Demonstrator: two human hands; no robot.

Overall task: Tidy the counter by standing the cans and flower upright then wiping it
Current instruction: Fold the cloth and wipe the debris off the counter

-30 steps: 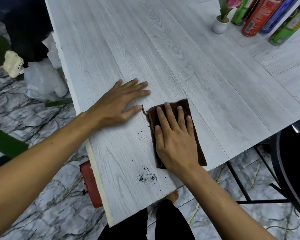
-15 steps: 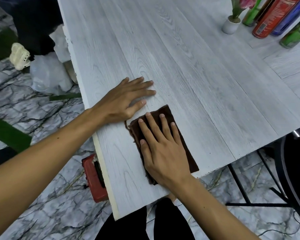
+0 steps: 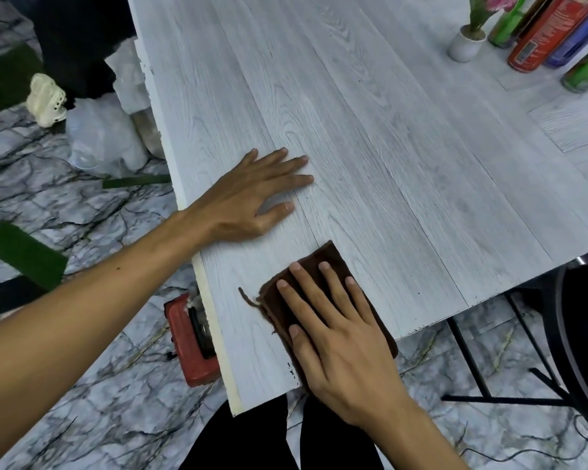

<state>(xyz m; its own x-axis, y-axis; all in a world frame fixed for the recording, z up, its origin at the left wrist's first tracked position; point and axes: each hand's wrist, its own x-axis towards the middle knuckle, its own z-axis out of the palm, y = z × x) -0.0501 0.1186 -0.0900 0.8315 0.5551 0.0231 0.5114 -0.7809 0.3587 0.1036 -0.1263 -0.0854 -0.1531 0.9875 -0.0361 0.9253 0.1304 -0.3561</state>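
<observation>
A folded brown cloth (image 3: 326,262) lies at the near edge of the whitewashed wood counter (image 3: 387,147). My right hand (image 3: 333,330) presses flat on the cloth, fingers spread. My left hand (image 3: 252,195) rests palm down on the bare counter just left of and beyond it, holding nothing. A few dark crumbs (image 3: 291,368) sit at the counter's front edge beside the cloth. At the far right stand a small white pot with a pink flower (image 3: 465,45), a red can (image 3: 540,39), a blue can (image 3: 577,39) and two green cans (image 3: 584,72), all upright.
Under the counter's left edge sits a red box (image 3: 187,337). White plastic bags (image 3: 106,137) and a cream shoe (image 3: 45,100) lie on the marble floor at left. A black chair (image 3: 584,334) and a black metal frame (image 3: 489,378) stand at right.
My right hand has dragged the cloth toward the near edge, sweeping over the patch of dark crumbs; only a few specks remain. My left hand has stayed flat on the counter.
</observation>
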